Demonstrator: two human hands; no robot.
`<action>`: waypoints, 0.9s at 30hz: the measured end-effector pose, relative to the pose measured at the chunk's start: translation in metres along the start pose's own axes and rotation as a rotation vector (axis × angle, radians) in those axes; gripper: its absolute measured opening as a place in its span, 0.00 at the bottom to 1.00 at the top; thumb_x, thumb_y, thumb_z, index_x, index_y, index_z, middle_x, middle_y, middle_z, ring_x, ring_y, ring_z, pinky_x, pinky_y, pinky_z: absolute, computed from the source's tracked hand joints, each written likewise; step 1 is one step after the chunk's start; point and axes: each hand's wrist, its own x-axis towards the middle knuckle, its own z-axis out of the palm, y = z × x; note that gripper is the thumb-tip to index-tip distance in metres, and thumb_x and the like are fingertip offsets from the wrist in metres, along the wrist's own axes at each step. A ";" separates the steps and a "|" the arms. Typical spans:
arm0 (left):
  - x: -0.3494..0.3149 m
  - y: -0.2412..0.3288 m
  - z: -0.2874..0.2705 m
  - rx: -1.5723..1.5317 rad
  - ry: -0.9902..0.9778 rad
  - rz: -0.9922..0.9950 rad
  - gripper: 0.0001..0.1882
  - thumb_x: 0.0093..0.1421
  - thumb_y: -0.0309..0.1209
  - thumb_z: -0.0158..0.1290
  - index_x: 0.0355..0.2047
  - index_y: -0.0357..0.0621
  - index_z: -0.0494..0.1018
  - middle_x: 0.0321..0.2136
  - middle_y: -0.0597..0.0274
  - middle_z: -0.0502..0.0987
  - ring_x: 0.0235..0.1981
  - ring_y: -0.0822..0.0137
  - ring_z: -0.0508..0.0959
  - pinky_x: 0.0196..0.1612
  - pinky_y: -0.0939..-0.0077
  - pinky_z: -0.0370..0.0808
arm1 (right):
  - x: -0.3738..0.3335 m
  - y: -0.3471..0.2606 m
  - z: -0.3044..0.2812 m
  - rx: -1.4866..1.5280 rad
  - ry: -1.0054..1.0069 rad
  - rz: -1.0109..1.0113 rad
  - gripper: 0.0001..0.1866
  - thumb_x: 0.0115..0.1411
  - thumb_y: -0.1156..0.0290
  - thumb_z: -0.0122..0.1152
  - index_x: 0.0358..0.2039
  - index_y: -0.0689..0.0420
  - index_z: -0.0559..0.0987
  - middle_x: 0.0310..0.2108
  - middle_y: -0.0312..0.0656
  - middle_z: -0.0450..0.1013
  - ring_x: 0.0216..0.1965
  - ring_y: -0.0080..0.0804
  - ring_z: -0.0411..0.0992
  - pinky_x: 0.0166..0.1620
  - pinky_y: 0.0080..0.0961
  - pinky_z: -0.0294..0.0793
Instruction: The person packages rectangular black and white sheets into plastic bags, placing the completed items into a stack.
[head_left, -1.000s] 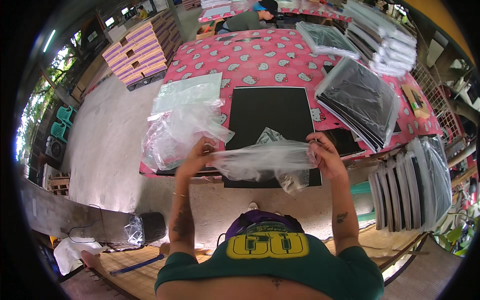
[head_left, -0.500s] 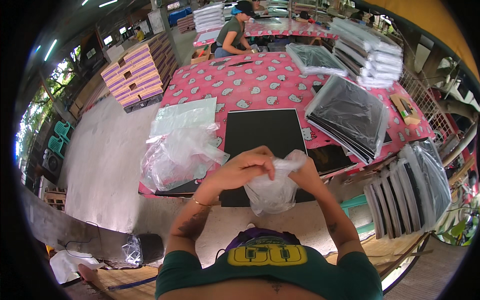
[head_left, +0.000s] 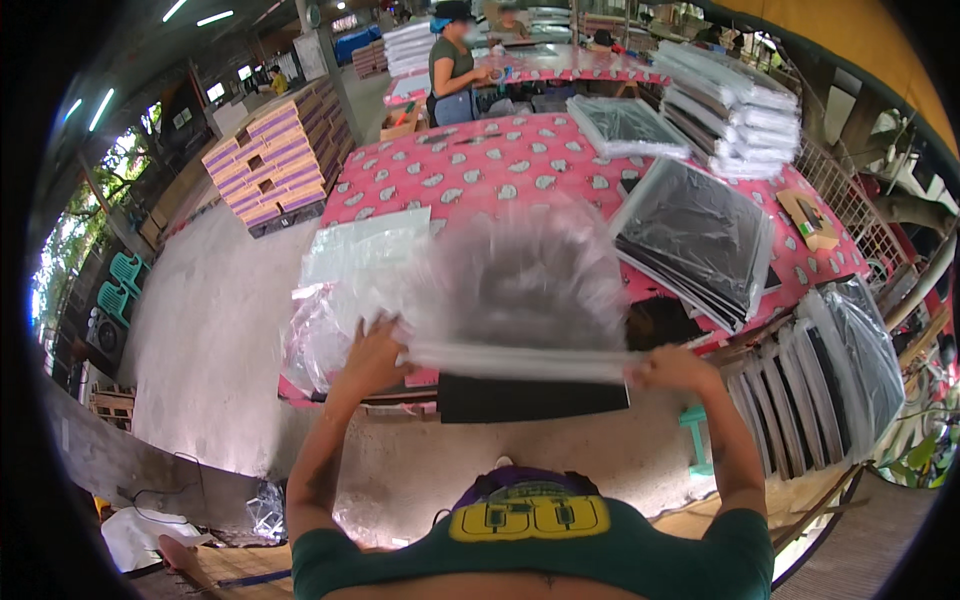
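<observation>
A clear plastic bag (head_left: 520, 290) is stretched wide between my hands, smeared by motion, its near edge running straight from one hand to the other. My left hand (head_left: 378, 357) grips the left end of that edge. At the right end, my right hand (head_left: 676, 369) is closed on it. Beneath the bag lies a black flat board (head_left: 535, 400), whose near part sticks out past the table edge; the rest shows only dimly through the film. Left of it, a crumpled heap of clear plastic bags (head_left: 315, 335) lies near a pale flat sheet (head_left: 365, 245).
The table (head_left: 480, 160) has a pink patterned cover. Plastic-wrapped black boards (head_left: 695, 235) lie at right, with a tall wrapped stack (head_left: 735, 110) behind. More wrapped panels (head_left: 815, 390) lean beside the table. Cartons (head_left: 270, 155) are piled at left. A person (head_left: 455, 75) stands across the table.
The bag, bunched between my hands earlier, is now spread out over the black board. My hands have moved far apart. The person across has straightened up.
</observation>
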 end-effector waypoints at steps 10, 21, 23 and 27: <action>0.028 0.070 -0.063 -1.669 0.584 -0.200 0.11 0.66 0.36 0.46 0.38 0.41 0.70 0.28 0.62 0.75 0.27 0.73 0.77 0.22 0.81 0.73 | 0.000 -0.041 -0.032 0.461 -0.361 -0.711 0.21 0.53 0.52 0.63 0.36 0.57 0.78 0.25 0.33 0.71 0.28 0.28 0.70 0.40 0.30 0.73; 0.019 0.037 -0.003 -1.218 -0.142 -0.041 0.18 0.57 0.40 0.55 0.39 0.37 0.74 0.29 0.60 0.78 0.33 0.64 0.79 0.36 0.69 0.75 | -0.005 0.014 -0.013 0.709 -0.291 -0.517 0.25 0.59 0.56 0.58 0.50 0.61 0.72 0.33 0.43 0.77 0.37 0.24 0.73 0.42 0.27 0.73; 0.014 0.033 -0.003 -1.625 0.007 -0.337 0.16 0.58 0.39 0.55 0.37 0.37 0.75 0.31 0.59 0.78 0.34 0.63 0.79 0.38 0.69 0.75 | -0.001 -0.011 -0.008 0.302 -0.559 -0.371 0.29 0.58 0.56 0.60 0.54 0.62 0.69 0.41 0.45 0.76 0.41 0.26 0.73 0.47 0.27 0.71; 0.013 0.065 -0.014 -1.000 -0.821 -0.039 0.15 0.60 0.38 0.52 0.38 0.38 0.74 0.35 0.55 0.78 0.37 0.59 0.79 0.43 0.63 0.76 | -0.015 -0.003 -0.009 1.925 -0.092 -0.330 0.21 0.59 0.60 0.59 0.47 0.63 0.75 0.43 0.45 0.74 0.43 0.33 0.73 0.46 0.31 0.72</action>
